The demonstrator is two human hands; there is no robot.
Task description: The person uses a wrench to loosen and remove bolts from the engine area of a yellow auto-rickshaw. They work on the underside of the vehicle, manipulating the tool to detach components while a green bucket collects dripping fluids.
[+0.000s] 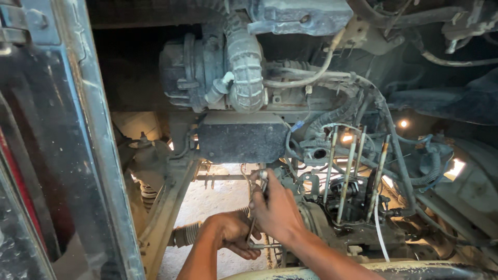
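In a grimy vehicle underbody beneath a ribbed hose (245, 57) at twelve o'clock, the left hand (231, 233) and right hand (275, 207) both close around a thin metal tool (252, 228) at six o'clock, which could slip on the greasy, cramped fittings.

I looked into a dim, grimy engine bay. A ribbed hose (245, 67) curved down over a dark housing (189, 70), with a black box (242, 137) beneath. A dusty metal frame (98, 155) stood at my left. Sunlit sandy ground (218, 199) showed below, and daylight glinted through gaps (403, 124) on the right.
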